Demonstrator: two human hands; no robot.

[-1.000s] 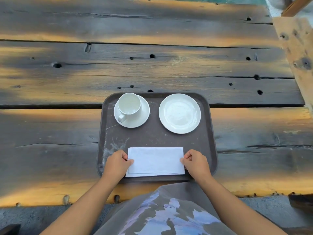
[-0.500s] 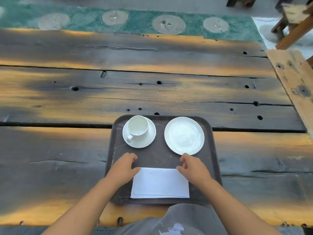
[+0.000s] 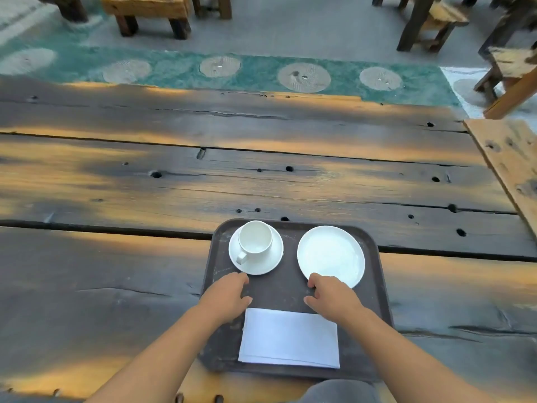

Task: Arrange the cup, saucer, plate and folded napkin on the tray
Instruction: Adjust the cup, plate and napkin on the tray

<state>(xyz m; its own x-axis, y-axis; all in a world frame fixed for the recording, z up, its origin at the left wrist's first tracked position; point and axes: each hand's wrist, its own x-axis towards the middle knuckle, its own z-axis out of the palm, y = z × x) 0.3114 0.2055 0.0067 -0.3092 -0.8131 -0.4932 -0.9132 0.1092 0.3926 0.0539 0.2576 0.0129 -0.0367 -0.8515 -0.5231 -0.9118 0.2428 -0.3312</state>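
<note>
A dark brown tray (image 3: pixel 374 286) lies at the near edge of a wooden table. On its far left, a white cup (image 3: pixel 255 238) stands on a white saucer (image 3: pixel 266 264), handle toward me. A white plate (image 3: pixel 331 255) sits at the far right. The folded white napkin (image 3: pixel 289 338) lies flat along the tray's near side. My left hand (image 3: pixel 228 295) hovers over the tray just below the saucer, fingers loosely curled, holding nothing. My right hand (image 3: pixel 332 296) hovers by the plate's near rim, also with nothing in it. Both hands are off the napkin.
The table (image 3: pixel 203 181) is made of dark weathered planks with holes and gaps. A lighter wooden board (image 3: pixel 511 158) runs along the right. Beyond the far edge are a green patterned floor strip (image 3: pixel 255 72), benches and chair legs.
Both hands have let go of the napkin's ends and moved forward toward the saucer and the plate. My view has tilted up, showing more of the floor beyond the table.
</note>
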